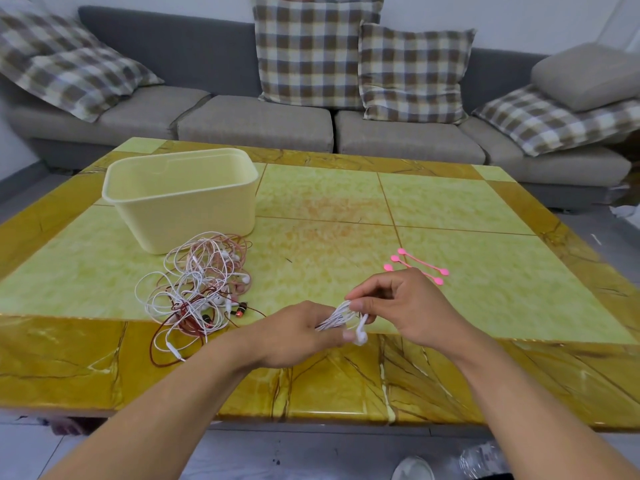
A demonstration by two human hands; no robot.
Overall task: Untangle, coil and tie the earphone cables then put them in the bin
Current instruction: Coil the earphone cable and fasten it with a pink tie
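Two hands over the table's [450, 209] near edge: left hand [294, 336] clenched round a white coiled cable [337, 317], earbuds [362, 332] dangling below; right hand [405, 306] pinching the coil's top end between thumb and fingers. Tangled pile of white, pink and red earphones [199, 289] just left, touching the front of a cream bin [183, 199]. Pink ties [417, 266] beyond the right hand. Grey sofa [256, 123] with checked cushions [313, 50] behind

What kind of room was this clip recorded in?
Most likely a home living room. A long grey sofa with checked cushions runs along the wall, and the work is done on a low yellow-green tiled coffee table in front of it.
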